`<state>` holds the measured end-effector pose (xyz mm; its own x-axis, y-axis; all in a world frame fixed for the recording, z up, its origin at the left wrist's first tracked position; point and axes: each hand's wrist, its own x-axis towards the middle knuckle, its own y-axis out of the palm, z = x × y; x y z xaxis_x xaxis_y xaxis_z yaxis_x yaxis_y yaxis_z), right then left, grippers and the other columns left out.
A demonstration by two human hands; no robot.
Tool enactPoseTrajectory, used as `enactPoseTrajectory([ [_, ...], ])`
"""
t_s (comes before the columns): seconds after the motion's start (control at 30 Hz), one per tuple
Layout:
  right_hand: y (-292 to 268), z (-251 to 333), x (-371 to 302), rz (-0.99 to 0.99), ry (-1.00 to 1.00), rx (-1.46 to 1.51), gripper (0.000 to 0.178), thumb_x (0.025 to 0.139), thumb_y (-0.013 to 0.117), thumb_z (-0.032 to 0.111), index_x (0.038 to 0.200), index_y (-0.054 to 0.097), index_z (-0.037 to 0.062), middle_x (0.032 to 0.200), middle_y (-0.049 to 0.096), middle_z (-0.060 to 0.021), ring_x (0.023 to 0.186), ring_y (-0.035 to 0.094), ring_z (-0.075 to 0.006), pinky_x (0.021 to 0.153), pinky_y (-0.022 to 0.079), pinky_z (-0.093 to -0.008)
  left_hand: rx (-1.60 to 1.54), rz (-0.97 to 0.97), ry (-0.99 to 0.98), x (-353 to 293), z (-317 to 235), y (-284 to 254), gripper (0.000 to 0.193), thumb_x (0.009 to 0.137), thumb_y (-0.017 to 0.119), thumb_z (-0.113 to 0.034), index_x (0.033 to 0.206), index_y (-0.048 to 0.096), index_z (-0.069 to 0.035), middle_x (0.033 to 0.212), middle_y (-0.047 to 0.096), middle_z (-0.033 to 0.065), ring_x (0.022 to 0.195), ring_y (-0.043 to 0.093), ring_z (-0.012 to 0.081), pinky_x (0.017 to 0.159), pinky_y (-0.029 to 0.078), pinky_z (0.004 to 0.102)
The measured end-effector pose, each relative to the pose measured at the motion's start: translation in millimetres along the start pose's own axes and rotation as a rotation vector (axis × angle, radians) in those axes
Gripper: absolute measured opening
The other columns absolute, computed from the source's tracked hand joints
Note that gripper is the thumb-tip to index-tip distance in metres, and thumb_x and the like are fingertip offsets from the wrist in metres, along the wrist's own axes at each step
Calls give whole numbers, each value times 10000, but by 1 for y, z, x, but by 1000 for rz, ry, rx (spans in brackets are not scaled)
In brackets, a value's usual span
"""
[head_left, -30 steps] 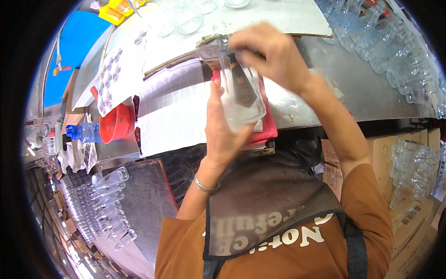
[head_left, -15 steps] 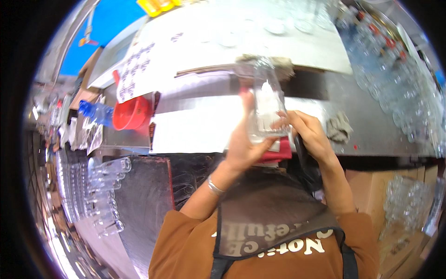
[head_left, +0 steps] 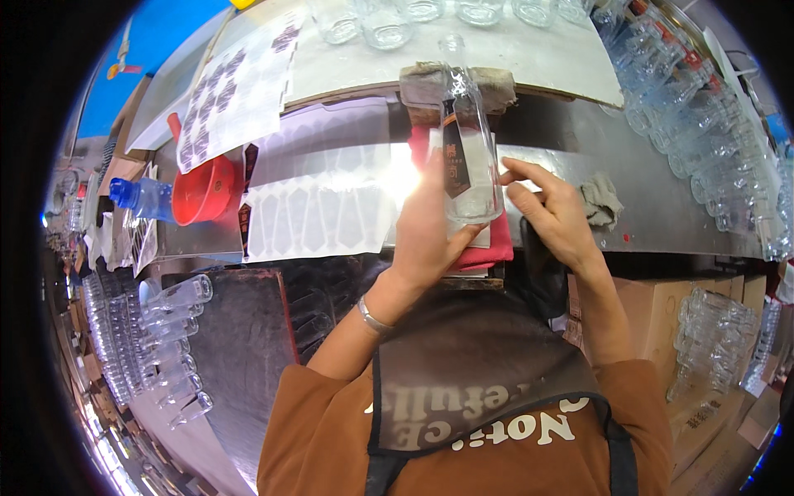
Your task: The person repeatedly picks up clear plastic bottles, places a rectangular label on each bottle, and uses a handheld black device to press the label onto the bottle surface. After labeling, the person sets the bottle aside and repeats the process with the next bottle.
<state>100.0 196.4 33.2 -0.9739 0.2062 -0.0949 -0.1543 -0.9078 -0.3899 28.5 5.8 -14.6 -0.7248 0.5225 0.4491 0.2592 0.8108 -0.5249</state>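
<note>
A clear glass bottle (head_left: 482,183) with a dark, tie-shaped label (head_left: 452,153) lies with its neck pointing away from me, by a cloth-wrapped support (head_left: 475,87). My left hand (head_left: 423,227) is wrapped round the bottle's left side and base, its thumb near the bottom; the fingers are partly blurred. To the right of the bottle, my right hand (head_left: 552,213) has thumb and forefinger apart and grips nothing. Beneath the bottle is a red cloth (head_left: 495,252).
Label sheets (head_left: 314,211) lie left of the bottle, beside a red plastic container (head_left: 203,194) and a blue-capped bottle (head_left: 153,200). A crumpled rag (head_left: 601,201) sits to the right. Several glass bottles (head_left: 691,132) line the right side; glassware (head_left: 385,29) stands on the far board.
The bottle has turned, so its dark label now faces up. My right hand has come off the bottle and its fingers have parted. The view has shifted slightly.
</note>
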Motion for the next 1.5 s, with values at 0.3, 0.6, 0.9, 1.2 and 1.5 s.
enactPoseTrajectory([
  [0.3,-5,-18,13,81,-98,40,407,980,612,238,1287,595,-30,1135,647,-184,919,648,-301,814,509,-362,-61,58,14,1,0,-9,985,767,868,-259,1534,315,16,1490,435,231,1371,449,327,1114,400,406],
  [0.6,15,-13,5,-48,-202,-114,464,927,706,184,1292,569,-67,1104,614,-142,640,581,-126,621,481,-274,-707,-23,-556,74,19,17,730,1050,437,-516,1442,388,98,1361,539,213,1232,529,242,1054,402,348],
  [0.9,17,-15,6,-53,-214,-74,440,904,718,144,1249,572,-86,1097,617,-156,628,614,-149,642,495,-299,-536,-55,-616,74,12,18,566,1057,475,-431,1302,500,79,1185,605,151,1080,557,191,958,439,323],
  [1.2,16,-16,8,-48,-216,-56,422,909,709,152,1236,571,-76,1096,616,-155,622,637,-147,652,500,-301,-649,-126,-635,75,11,23,532,1063,443,-473,1208,561,25,1057,676,136,935,657,170,770,530,278],
  [1.5,17,-20,8,-43,-219,-27,432,922,713,193,1230,567,-73,1098,615,-154,634,655,-148,642,505,-297,-524,-68,-602,82,18,22,547,1057,451,-492,1137,565,36,1066,696,174,912,728,236,754,584,302],
])
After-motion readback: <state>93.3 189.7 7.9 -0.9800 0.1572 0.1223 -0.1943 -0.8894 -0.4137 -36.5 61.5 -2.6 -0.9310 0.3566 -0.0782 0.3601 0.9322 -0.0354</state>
